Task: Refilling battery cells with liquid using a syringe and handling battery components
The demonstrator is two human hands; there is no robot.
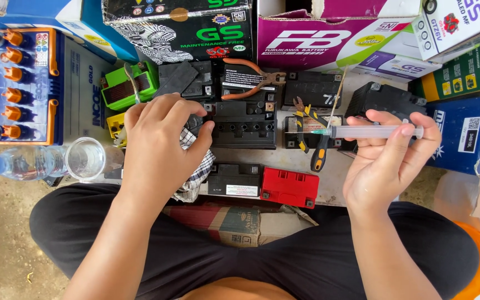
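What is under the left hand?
The left hand rests on a checked cloth at the edge of a black battery. Whatever lies beneath the palm is covered.

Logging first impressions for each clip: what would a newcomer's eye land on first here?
Probably the right hand, raised at centre right and holding a clear syringe sideways. Next, the left hand pressing a checkered cloth against a black battery in the middle. Around them lie more small batteries, notably a red battery near the knees and a green one at upper left.
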